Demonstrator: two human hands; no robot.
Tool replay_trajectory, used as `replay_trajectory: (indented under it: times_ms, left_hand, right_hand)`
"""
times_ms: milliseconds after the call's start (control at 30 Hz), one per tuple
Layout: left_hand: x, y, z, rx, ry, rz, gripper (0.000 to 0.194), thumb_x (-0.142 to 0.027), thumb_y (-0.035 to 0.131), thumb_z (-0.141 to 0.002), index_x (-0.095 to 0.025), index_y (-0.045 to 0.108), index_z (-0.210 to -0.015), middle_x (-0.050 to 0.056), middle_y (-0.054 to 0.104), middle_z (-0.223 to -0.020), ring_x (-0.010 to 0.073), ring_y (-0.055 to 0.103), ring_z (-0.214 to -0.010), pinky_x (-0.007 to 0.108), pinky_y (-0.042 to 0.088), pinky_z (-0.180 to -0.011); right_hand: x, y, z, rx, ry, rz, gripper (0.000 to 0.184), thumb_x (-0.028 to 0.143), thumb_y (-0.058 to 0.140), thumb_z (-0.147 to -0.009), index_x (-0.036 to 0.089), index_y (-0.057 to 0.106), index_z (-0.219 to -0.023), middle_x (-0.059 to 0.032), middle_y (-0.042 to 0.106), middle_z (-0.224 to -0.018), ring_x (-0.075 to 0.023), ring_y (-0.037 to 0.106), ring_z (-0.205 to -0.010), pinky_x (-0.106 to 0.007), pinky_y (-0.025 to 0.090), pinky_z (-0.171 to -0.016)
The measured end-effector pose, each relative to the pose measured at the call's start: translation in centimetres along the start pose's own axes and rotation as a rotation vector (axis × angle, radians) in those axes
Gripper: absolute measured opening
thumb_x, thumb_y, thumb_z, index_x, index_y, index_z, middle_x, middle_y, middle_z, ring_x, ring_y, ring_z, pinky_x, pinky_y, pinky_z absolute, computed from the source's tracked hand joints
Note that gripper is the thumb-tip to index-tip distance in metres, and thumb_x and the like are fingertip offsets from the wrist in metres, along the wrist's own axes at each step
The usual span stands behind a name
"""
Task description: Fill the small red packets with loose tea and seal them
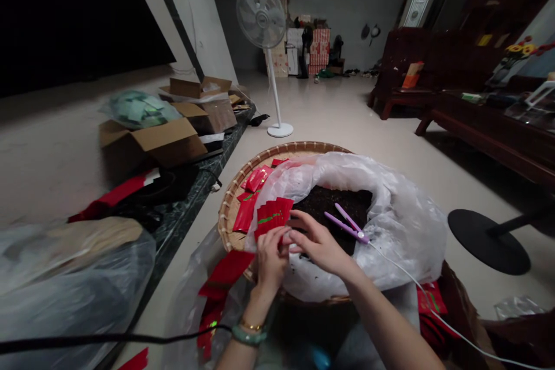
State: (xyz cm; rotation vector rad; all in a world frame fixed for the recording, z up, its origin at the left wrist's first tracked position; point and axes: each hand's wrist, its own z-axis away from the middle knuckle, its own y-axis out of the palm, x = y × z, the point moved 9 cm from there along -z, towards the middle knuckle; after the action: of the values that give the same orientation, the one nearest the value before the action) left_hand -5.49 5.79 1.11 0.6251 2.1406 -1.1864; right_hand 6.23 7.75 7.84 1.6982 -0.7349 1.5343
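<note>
My left hand (272, 257) is closed on a fan of small red packets (274, 215) with green and gold print, holding them above the basket's near left part. My right hand (318, 243) is beside it, fingers apart and bent, their tips by the left fingers and the packets' lower edge; nothing shows in it. Under the hands, a white plastic bag (403, 225) lies spread open with dark, loose, soil-like material (316, 202) inside. A purple mini flat iron (347, 225) with a white cord rests on it, jaws apart. More red packets (249, 208) lie at the basket's left.
The round woven basket (225, 202) carries the bag. A strip of red packets (225, 274) hangs at its near left. A black cable (108, 337) crosses the lower left. Cardboard boxes (169, 136), a white standing fan (273, 87) and a black round base (489, 241) stand around.
</note>
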Motion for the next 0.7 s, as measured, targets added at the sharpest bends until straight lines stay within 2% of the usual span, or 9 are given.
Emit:
replay_trajectory:
  times_ms: [67,133,233,333,433,533,600,700]
  left_hand:
    - [0.9,-1.6,-0.9,-0.05,0.018,-0.183,0.032,-0.025,0.047,-0.082,-0.016,0.065,-0.107,0.015,0.063,-0.112,0.0298,0.053,-0.108,0.047,0.041,-0.095]
    - [2.8,-2.5,-1.7,-0.045,-0.023,-0.316,0.038,-0.023,0.048,-0.08,-0.012,0.061,-0.114,0.019,0.058,-0.119,0.0318,0.05,-0.114,0.049,0.039,-0.098]
    - [5.6,-2.1,-2.1,0.096,-0.075,-0.367,0.045,-0.027,0.055,-0.077,-0.011,0.058,-0.119,0.018,0.061,-0.112,0.0311,0.056,-0.106,0.046,0.044,-0.093]
    - [6.6,-2.5,-2.2,0.141,-0.108,-0.349,0.04,-0.028,0.057,-0.075,-0.013,0.063,-0.111,0.015,0.065,-0.099,0.0304,0.06,-0.097,0.045,0.046,-0.089]
    - [6.6,-4.3,-2.3,0.046,-0.195,-0.157,0.028,-0.03,0.056,-0.073,-0.017,0.068,-0.095,0.011,0.068,-0.09,0.0268,0.063,-0.086,0.042,0.048,-0.083]
    - [6.5,-5.8,-2.1,-0.149,-0.36,0.208,0.026,-0.038,0.059,-0.07,-0.018,0.065,-0.086,0.005,0.067,-0.078,0.0196,0.062,-0.064,0.035,0.053,-0.065]
    - [6.1,-5.5,-1.6,-0.255,-0.456,0.475,0.031,-0.042,0.064,-0.067,-0.017,0.058,-0.085,0.0,0.062,-0.07,0.0143,0.057,-0.05,0.03,0.051,-0.052]
    - [4.3,-3.2,-0.7,-0.312,-0.496,0.776,0.035,-0.039,0.07,-0.064,-0.017,0.052,-0.084,-0.002,0.06,-0.071,0.0124,0.06,-0.054,0.027,0.054,-0.054]
  right_hand:
    - [-0.6,-1.3,0.3,-0.053,0.024,0.0,0.044,0.045,0.061,-0.08,0.023,0.053,-0.118,-0.0065,0.061,-0.114,-0.0162,0.067,-0.088,-0.027,0.057,-0.071]
    - [-1.5,-2.9,0.7,-0.075,0.071,0.048,0.041,0.045,0.061,-0.08,0.021,0.057,-0.112,-0.0071,0.062,-0.11,-0.0162,0.066,-0.086,-0.028,0.056,-0.07]
    - [-2.6,-4.7,1.4,-0.083,0.121,0.149,0.039,0.046,0.062,-0.078,0.019,0.061,-0.106,-0.0073,0.064,-0.103,-0.0169,0.065,-0.084,-0.029,0.055,-0.068]
    - [-3.0,-6.1,1.7,-0.128,0.126,0.202,0.039,0.046,0.063,-0.077,0.018,0.063,-0.104,-0.0076,0.066,-0.099,-0.017,0.065,-0.081,-0.03,0.054,-0.067]
    - [-3.5,-7.1,1.9,-0.185,0.124,0.201,0.039,0.047,0.063,-0.076,0.017,0.064,-0.101,-0.0079,0.066,-0.095,-0.0171,0.064,-0.078,-0.03,0.053,-0.066]
    - [-4.6,-7.5,1.9,-0.233,0.13,0.149,0.04,0.047,0.064,-0.075,0.018,0.064,-0.101,-0.0081,0.066,-0.096,-0.0171,0.064,-0.079,-0.029,0.054,-0.064]
    - [-5.5,-7.3,2.0,-0.259,0.126,0.113,0.043,0.047,0.063,-0.075,0.019,0.062,-0.107,-0.0083,0.065,-0.099,-0.0178,0.064,-0.081,-0.029,0.055,-0.063]
    - [-6.4,-6.9,1.9,-0.312,0.077,0.129,0.052,0.045,0.06,-0.078,0.021,0.053,-0.123,-0.0105,0.062,-0.111,-0.0204,0.064,-0.088,-0.032,0.057,-0.062]
